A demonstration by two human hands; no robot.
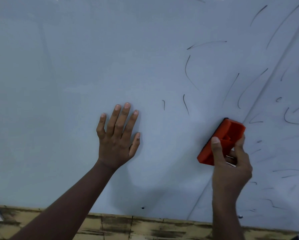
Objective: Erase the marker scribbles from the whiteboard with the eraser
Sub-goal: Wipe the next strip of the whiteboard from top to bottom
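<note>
1. A pale whiteboard (76,66) fills almost the whole view, with a strip of worn, dark-streaked wooden surface (128,227) running along its lower edge.
2. The right hand (230,170) grips an orange eraser (219,141), thumb on one side and fingers curled round the other, its dark pad flat against the board.
3. The left hand (118,135) lies open, fingers spread and palm pressed on the board, well apart from the eraser.
4. Thin dark marker scribbles (249,89) lie scattered above and to the right of the eraser; the left part of the board looks wiped, so the job seems partly done.
5. A raised seam or fold (266,84) runs diagonally just beside the eraser. The pad could likely catch on it or bridge over it, leaving strokes behind.
6. With light pressure, the fine lines may smear rather than lift.
7. Open board lies above and to the right for sweeping. The lower edge and two small dark fixings (142,208) near it limit downward strokes.
</note>
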